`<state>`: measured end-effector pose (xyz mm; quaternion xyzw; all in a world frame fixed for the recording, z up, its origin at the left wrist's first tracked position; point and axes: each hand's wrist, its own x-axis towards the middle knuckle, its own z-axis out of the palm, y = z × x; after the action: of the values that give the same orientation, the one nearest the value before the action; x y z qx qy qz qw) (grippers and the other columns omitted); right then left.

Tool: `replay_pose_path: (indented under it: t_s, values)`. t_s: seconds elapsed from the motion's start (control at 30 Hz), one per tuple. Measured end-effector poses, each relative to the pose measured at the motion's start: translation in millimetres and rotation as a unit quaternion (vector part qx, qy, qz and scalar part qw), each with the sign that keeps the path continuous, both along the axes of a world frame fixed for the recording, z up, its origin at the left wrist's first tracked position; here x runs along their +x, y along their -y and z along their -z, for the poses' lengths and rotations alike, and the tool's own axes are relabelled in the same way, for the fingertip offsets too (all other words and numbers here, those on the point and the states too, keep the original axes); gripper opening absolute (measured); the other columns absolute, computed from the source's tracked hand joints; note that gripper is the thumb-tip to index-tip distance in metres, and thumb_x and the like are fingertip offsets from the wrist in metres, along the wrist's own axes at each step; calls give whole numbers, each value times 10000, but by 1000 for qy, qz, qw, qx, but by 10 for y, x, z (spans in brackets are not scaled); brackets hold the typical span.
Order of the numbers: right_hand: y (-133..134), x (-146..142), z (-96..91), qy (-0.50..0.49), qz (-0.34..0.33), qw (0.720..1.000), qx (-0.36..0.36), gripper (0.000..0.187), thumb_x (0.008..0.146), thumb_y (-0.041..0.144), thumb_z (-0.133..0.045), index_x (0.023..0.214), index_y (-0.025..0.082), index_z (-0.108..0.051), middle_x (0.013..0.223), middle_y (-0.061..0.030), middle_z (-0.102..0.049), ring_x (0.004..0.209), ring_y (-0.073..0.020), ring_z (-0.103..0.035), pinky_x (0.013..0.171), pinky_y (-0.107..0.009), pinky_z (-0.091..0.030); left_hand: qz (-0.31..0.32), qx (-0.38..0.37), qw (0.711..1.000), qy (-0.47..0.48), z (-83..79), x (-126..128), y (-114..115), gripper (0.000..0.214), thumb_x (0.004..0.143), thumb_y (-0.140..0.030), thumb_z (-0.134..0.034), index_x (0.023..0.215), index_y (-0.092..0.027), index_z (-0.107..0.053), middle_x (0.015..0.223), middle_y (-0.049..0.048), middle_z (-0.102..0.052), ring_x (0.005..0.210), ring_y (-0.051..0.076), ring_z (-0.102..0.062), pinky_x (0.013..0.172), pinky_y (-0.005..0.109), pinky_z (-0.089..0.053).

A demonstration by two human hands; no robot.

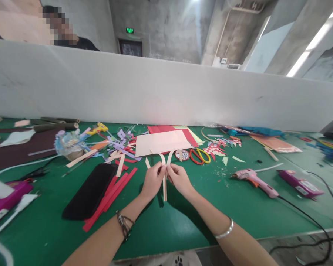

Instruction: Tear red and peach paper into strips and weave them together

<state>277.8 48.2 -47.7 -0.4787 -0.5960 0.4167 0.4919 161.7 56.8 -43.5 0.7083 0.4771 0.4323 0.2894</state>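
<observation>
Near the middle of the green table, my left hand (153, 178) and my right hand (180, 178) meet, fingertips almost touching. Both pinch cream paper strips (164, 190); the lower ends hang straight down together, while the upper ends curl apart to left and right. Just behind my hands lies a cream sheet of paper (161, 142) on top of red paper (192, 138). Scissors with red and yellow handles (204, 156) rest to the right, beside a round patterned disc (185, 155). My fingers partly hide where the strips join.
A black phone (91, 192) and red paper strips (113, 195) lie left. Purple paper scraps (122, 138) are scattered behind them. A pink glue gun (255, 181) with a black cord and a purple power strip (299, 183) lie right. A white partition (166, 92) borders the table's back; a person sits beyond.
</observation>
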Motion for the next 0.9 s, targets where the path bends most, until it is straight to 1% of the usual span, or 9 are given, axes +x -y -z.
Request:
replay_pose_path:
  t_s: [0.13, 0.2, 0.4, 0.57, 0.63, 0.73, 0.83, 0.9]
  values:
    - [1, -7, 12, 15, 15, 1000, 3, 348, 796, 364, -427, 502, 194, -352, 399, 69, -348, 374, -63, -305, 397, -205, -233, -31, 2, 1000, 6, -20, 12, 12, 307, 845, -360, -343, 586, -201, -302, 511, -70, -301, 495, 101, -323, 498, 231, -233]
    - [5, -9, 10, 12, 24, 1000, 3, 351, 790, 367, -435, 496, 193, -352, 399, 69, -347, 379, -62, -306, 398, -205, -236, -30, -5, 999, 9, -30, 10, 12, 307, 853, -363, -324, 593, -201, -310, 510, -69, -302, 497, 102, -331, 496, 229, -239]
    - [11, -5, -14, -54, 45, 997, -8, 338, 803, 410, -422, 547, 197, -361, 435, 75, -323, 381, -60, -286, 377, -205, -217, 36, -30, 999, -2, -32, 8, 11, 351, 840, -410, -366, 568, -194, -318, 499, -73, -296, 478, 91, -314, 474, 219, -240]
    - [18, 1, -46, -70, 50, 996, -8, 361, 801, 444, -429, 548, 198, -354, 451, 72, -326, 390, -61, -288, 377, -208, -216, 63, -33, 997, -1, -56, 5, 17, 341, 838, -401, -370, 570, -194, -331, 503, -70, -301, 479, 92, -332, 462, 210, -257]
    - [14, 9, -55, -77, 58, 995, -6, 356, 801, 442, -430, 554, 198, -354, 453, 74, -326, 391, -61, -285, 381, -209, -216, 77, -38, 996, 0, -75, -1, 19, 310, 836, -390, -380, 598, -191, -379, 513, -67, -357, 480, 93, -377, 461, 203, -289]
    - [-5, 31, -53, -75, 68, 995, -8, 347, 806, 423, -424, 550, 196, -363, 448, 73, -332, 389, -62, -283, 389, -211, -216, 93, -44, 995, -8, -104, -26, 1, 270, 853, -376, -356, 707, -184, -479, 585, -47, -492, 495, 100, -465, 484, 203, -354]
    - [-22, 73, -52, -37, 62, 997, -9, 365, 815, 402, -400, 518, 193, -372, 427, 65, -324, 387, -68, -278, 400, -220, -213, 77, -33, 996, -28, -131, -95, -53, 261, 855, -372, -361, 801, -184, -534, 632, -30, -535, 500, 111, -485, 495, 213, -366]
    - [-20, 113, -82, 9, 87, 996, 28, 393, 827, 389, -378, 487, 195, -348, 425, 57, -305, 402, -75, -277, 416, -227, -219, 61, -15, 997, -46, -157, -163, -98, 217, 829, -352, -425, 806, -191, -568, 663, -16, -555, 546, 126, -493, 523, 220, -360]
